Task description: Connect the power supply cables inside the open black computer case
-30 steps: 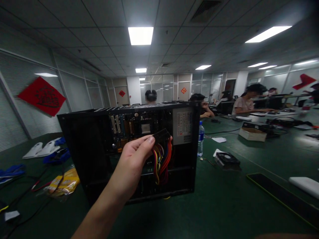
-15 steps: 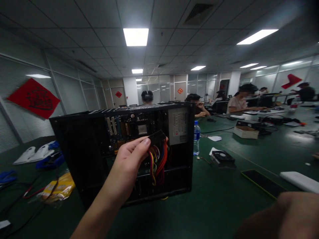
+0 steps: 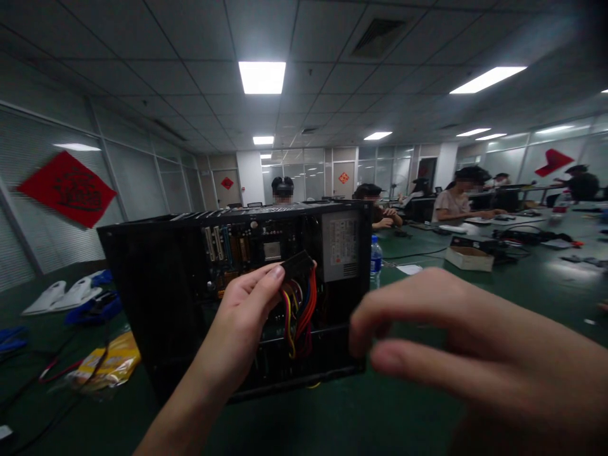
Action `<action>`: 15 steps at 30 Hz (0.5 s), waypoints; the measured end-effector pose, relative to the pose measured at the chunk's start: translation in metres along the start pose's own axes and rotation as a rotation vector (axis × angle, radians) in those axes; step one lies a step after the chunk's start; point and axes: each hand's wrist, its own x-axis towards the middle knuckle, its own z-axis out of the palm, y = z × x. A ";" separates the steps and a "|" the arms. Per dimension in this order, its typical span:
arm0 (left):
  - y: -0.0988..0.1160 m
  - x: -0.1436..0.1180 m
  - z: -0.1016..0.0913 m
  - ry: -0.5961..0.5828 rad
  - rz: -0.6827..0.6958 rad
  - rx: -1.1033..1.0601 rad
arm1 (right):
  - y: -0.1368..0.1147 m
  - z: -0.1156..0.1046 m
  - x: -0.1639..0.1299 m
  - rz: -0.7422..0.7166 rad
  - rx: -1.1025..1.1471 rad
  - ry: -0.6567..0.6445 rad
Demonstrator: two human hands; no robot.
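A black connector [image 3: 297, 266] is held in the left hand [image 3: 244, 304], pinched at one end by a grip closed between thumb and fingers. From it a bundle of wires [image 3: 310, 304], yellow, red, orange and dark blue among them, is bent downward in a loop. The connector is held before the open side of a black computer case [image 3: 142, 304]; whether it is inside the frame cannot be told. The case is stood on a green tabletop [image 3: 342, 411], between the left edge and the clutter toward the right. Within the case a circuit board [image 3: 285, 234] with pale and blue slots can be seen, and a grey labelled power supply [image 3: 339, 247] is fitted at the upper right corner.

The right hand [image 3: 451, 335] is raised in front of the lower right corner of the case, its grip parted, with a clear gap between thumb and curled fingers. Whether the case is touched by it cannot be told.

Near the left edge of the tabletop, white items [image 3: 66, 294], a blue item [image 3: 95, 308] and a yellow packet [image 3: 111, 361] are laid. Just beyond the case a bottle [image 3: 375, 256] is partly hidden; farther right, a carton [image 3: 470, 258] is placed.
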 end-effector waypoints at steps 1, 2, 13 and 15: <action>0.001 0.000 0.001 0.008 0.005 0.000 | -0.006 -0.011 0.023 0.012 0.027 -0.021; 0.001 0.000 0.001 0.011 0.009 -0.003 | -0.010 -0.018 0.041 0.028 0.053 -0.005; -0.005 0.001 -0.004 -0.155 -0.056 -0.125 | 0.000 0.011 0.080 -0.011 0.426 0.087; -0.008 0.002 -0.005 -0.158 -0.044 -0.112 | 0.003 0.012 0.085 0.011 0.493 0.113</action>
